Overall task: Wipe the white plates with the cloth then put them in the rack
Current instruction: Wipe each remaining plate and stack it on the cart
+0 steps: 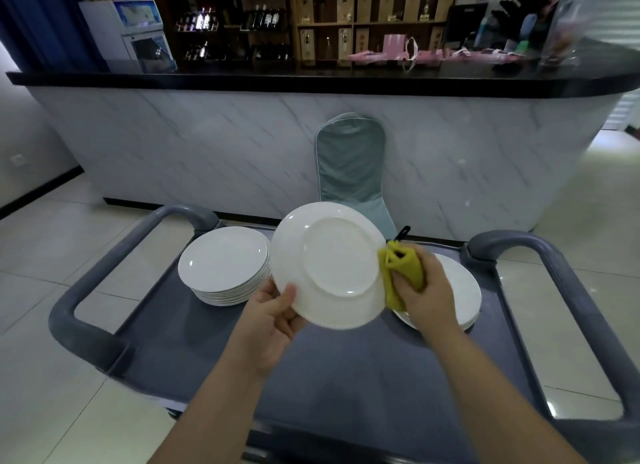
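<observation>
Item: white plate [332,266], tilted, underside shown, held above the cart [346,377]. Left hand [273,321] grip: lower-left rim pinched. Right hand [426,290] grip: closed round bunched yellow cloth [403,273], which is pressed to the plate's right rim.

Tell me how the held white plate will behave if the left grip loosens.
The plate looks like rigid glazed ceramic: probably slick, and breakable if dropped. The left hand pinches only its lower rim, so it may pivot when the yellow cloth in the right hand pushes its opposite edge.
</observation>
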`<state>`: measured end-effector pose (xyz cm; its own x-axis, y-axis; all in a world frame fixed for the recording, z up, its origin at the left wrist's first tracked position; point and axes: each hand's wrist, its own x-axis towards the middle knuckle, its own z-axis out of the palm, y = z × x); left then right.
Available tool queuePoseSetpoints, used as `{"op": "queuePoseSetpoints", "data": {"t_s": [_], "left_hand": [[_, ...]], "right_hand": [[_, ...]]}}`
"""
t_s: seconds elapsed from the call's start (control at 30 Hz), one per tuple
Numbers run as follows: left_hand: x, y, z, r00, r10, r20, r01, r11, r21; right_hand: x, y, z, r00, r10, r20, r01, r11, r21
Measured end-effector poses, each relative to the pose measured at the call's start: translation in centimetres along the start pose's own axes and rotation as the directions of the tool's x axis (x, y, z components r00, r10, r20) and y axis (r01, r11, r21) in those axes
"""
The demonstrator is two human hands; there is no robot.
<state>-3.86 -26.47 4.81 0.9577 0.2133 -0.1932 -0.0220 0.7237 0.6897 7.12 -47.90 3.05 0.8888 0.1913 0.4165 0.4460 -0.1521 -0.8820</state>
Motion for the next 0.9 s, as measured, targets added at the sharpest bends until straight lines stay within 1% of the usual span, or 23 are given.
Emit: {"op": "queuePoseSetpoints", "data": {"t_s": [0.07, 0.1, 0.13, 0.2, 0.27, 0.3, 0.33, 0.4, 0.47, 0.5, 0.53, 0.57, 0.6, 0.63, 0.67, 0.7, 0.73, 0.8, 0.83, 0.9], "left_hand": [[-0.2, 0.2, 0.0, 0.998, -0.015, 0.053, 0.007, 0.989, 0.146], [-0.2, 0.1, 0.3, 0.997, -0.027, 0.073, 0.011, 0.977, 0.215], [-0.3, 0.1, 0.6, 0.995, -0.035, 0.089, 0.01, 0.964, 0.265], [-0.1, -0.2, 1.1, 0.995, -0.025, 0.098, -0.006, 0.954, 0.301], [0.0, -0.2, 1.3, 0.997, 0.011, 0.072, -0.031, 0.958, 0.286], [0.1, -0.2, 1.3, 0.998, 0.031, 0.057, -0.045, 0.961, 0.271], [0.1, -0.1, 1.2, 0.998, 0.045, 0.044, -0.055, 0.965, 0.257], [0.1, -0.1, 1.0, 0.999, 0.052, 0.013, -0.053, 0.967, 0.248], [0.0, -0.3, 0.7, 0.999, 0.046, -0.012, -0.042, 0.972, 0.231], [0.0, -0.4, 0.6, 0.999, 0.045, -0.007, -0.043, 0.974, 0.221], [0.0, -0.6, 0.6, 0.999, 0.043, 0.011, -0.044, 0.975, 0.216], [-0.1, -0.7, 0.7, 0.999, 0.034, 0.036, -0.041, 0.975, 0.219], [-0.2, -0.9, 0.8, 0.998, 0.021, 0.062, -0.035, 0.972, 0.234], [-0.3, -1.2, 1.0, 0.996, 0.008, 0.085, -0.03, 0.966, 0.257], [-0.4, -1.5, 1.2, 0.995, -0.003, 0.102, -0.025, 0.961, 0.277], [-0.4, -1.7, 1.4, 0.994, -0.012, 0.11, -0.021, 0.958, 0.287], [-0.3, -1.9, 1.6, 0.994, -0.015, 0.111, -0.017, 0.958, 0.287], [0.0, -2.0, 1.7, 0.996, -0.012, 0.09, -0.013, 0.964, 0.266], [0.1, -2.0, 1.7, 0.997, -0.01, 0.078, -0.01, 0.969, 0.245], [0.3, -1.8, 1.5, 0.998, -0.017, 0.064, 0.002, 0.976, 0.22]], "right_hand": [[3.4, -0.6, -0.4, 0.998, 0.069, 0.005, -0.068, 0.996, -0.054], [5.0, -1.3, -0.3, 0.997, 0.075, 0.012, -0.074, 0.992, -0.1], [6.1, -2.3, 0.3, 0.999, 0.045, 0.024, -0.041, 0.986, -0.159], [6.6, -4.6, 2.7, 0.991, -0.098, 0.092, 0.115, 0.971, -0.211], [4.6, -6.2, 5.4, 0.932, -0.295, 0.21, 0.343, 0.905, -0.25], [3.0, -6.3, 6.4, 0.896, -0.36, 0.259, 0.423, 0.869, -0.257], [1.4, -5.9, 6.9, 0.875, -0.384, 0.294, 0.456, 0.857, -0.238], [-1.2, -3.8, 6.2, 0.875, -0.377, 0.304, 0.438, 0.884, -0.164], [-3.1, -1.2, 4.2, 0.897, -0.342, 0.282, 0.394, 0.906, -0.155], [-3.5, -0.2, 3.1, 0.914, -0.326, 0.242, 0.369, 0.915, -0.16], [-3.2, 0.5, 2.1, 0.936, -0.304, 0.175, 0.331, 0.932, -0.151], [-2.4, 0.9, 1.3, 0.964, -0.251, 0.091, 0.261, 0.957, -0.128], [-1.3, 1.0, 0.8, 0.986, -0.168, 0.004, 0.167, 0.981, -0.094], [0.0, 0.7, 0.5, 0.993, -0.09, -0.07, 0.084, 0.993, -0.081], [1.1, 0.1, 0.4, 0.992, -0.056, -0.115, 0.045, 0.995, -0.089], [1.9, -0.6, 0.7, 0.989, -0.077, -0.123, 0.062, 0.99, -0.124], [2.1, -1.4, 1.4, 0.985, -0.145, -0.09, 0.129, 0.978, -0.165], [1.2, -2.7, 3.3, 0.945, -0.321, 0.052, 0.325, 0.917, -0.233], [0.1, -3.0, 4.0, 0.923, -0.367, 0.118, 0.385, 0.895, -0.224], [-1.9, -2.2, 3.7, 0.897, -0.402, 0.185, 0.435, 0.878, -0.202]]}}
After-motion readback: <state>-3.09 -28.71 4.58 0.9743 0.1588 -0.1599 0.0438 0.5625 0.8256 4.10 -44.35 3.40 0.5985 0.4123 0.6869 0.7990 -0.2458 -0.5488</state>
